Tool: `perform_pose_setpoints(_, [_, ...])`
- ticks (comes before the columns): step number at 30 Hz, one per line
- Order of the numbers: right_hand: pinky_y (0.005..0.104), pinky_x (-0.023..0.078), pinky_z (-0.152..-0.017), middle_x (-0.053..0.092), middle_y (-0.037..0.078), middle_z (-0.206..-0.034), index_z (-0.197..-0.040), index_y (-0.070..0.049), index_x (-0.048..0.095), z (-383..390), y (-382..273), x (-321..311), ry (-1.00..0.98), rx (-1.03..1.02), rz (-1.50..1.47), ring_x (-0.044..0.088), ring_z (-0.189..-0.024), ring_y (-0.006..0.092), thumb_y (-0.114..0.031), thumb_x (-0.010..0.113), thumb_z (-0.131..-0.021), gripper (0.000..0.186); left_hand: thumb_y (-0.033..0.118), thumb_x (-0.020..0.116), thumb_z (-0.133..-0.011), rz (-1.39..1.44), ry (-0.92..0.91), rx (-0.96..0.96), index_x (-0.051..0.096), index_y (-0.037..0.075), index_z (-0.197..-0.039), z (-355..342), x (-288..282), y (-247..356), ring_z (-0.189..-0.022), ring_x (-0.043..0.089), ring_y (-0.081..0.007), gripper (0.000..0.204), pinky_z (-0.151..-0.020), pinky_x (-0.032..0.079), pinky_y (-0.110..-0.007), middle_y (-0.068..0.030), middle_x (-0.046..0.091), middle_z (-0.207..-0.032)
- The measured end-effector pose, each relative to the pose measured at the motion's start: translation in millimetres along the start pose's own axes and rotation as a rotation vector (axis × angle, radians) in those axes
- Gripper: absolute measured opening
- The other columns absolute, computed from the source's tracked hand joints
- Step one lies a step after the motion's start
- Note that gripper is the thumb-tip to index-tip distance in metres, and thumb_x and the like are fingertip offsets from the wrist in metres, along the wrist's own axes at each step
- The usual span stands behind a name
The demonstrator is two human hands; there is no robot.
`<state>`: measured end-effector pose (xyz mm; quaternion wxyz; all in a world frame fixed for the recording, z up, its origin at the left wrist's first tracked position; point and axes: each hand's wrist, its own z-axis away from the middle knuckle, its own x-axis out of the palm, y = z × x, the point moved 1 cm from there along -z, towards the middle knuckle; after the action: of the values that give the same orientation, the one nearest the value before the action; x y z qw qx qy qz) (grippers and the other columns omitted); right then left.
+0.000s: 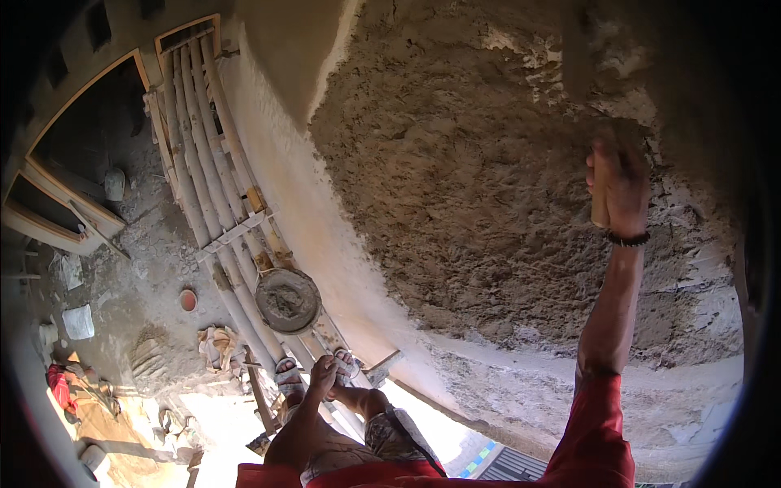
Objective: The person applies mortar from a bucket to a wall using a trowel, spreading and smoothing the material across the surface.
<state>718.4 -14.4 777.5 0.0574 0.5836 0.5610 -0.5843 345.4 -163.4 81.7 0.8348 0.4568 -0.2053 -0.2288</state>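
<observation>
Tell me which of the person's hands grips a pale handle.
The right hand, before the rough brown wall: it grips the pale handle and wears a dark bracelet. The left hand, lower in view, shows neither.

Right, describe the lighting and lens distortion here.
Head view: the fisheye bows the wooden poles and blackens the corners; glare whites out the ground at lower left; shade dims the right hand, leaving whatever lies beyond its wooden handle indistinct.
</observation>
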Motion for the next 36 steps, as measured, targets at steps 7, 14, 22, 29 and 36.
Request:
perform_pose_setpoints(7, [0.0241, 0.043, -0.048, 0.052, 0.001, -0.071, -0.117, -0.003, 0.049, 86.4, 31.0, 132.5, -0.498, 0.115, -0.162, 0.052, -0.057, 0.0077, -0.025, 0.058, -0.090, 0.036, 0.013, 0.060, -0.085, 0.080, 0.144, -0.072, 0.059, 0.003, -0.100, 34.8, 12.6, -19.4, -0.087, 0.063, -0.0263, 0.017, -0.075, 0.050, -0.037, -0.0140, 0.064, -0.092])
perform_pose_setpoints(14, [0.0499, 0.052, -0.065, 0.065, 0.023, -0.084, -0.101, -0.004, 0.051, 289.9, 226.5, 399.0, -1.216, -0.146, 0.471, 0.065, -0.075, 0.0386, -0.015, 0.057, -0.081, 0.024, 0.016, 0.056, -0.091, -0.100, -0.037, -0.617, 0.048, 0.003, -0.127, 91.8, 30.3, -24.0, -0.089, 0.060, -0.0181, 0.039, -0.074, 0.050, -0.030, -0.0110, 0.060, -0.105])
perform_pose_setpoints(22, [0.0445, 0.055, -0.070, 0.066, 0.021, -0.084, -0.104, 0.000, 0.054, 350.9, 272.0, 593.4, -1.284, -0.135, 0.667, 0.067, -0.081, 0.0360, -0.019, 0.050, -0.088, 0.025, 0.020, 0.053, -0.094, 0.438, 0.162, -0.642, 0.042, -0.004, -0.132, 91.2, 30.6, -12.3, -0.100, 0.061, -0.0232, 0.046, -0.083, 0.051, -0.033, -0.0180, 0.059, -0.115])
perform_pose_setpoints(29, [0.0510, 0.050, -0.077, 0.063, 0.026, -0.094, -0.110, -0.002, 0.053, 372.6, 308.1, 676.4, -0.981, -0.061, 0.352, 0.062, -0.089, 0.0433, -0.026, 0.054, -0.086, 0.034, 0.021, 0.052, -0.095, 0.456, 0.168, -0.579, 0.042, 0.000, -0.134, 83.1, 32.6, -17.1, -0.097, 0.062, -0.0214, 0.046, -0.084, 0.049, -0.032, -0.0145, 0.061, -0.113])
perform_pose_setpoints(36, [0.0534, 0.049, -0.072, 0.063, 0.025, -0.092, -0.124, -0.008, 0.044, 423.7, 295.9, 657.5, -0.871, 0.033, 0.082, 0.062, -0.086, 0.0426, -0.027, 0.058, -0.085, 0.045, 0.018, 0.054, -0.095, 0.519, 0.176, -0.663, 0.041, -0.002, -0.134, 90.1, 15.9, -17.6, -0.100, 0.060, -0.0176, 0.046, -0.085, 0.048, -0.029, -0.0134, 0.061, -0.113])
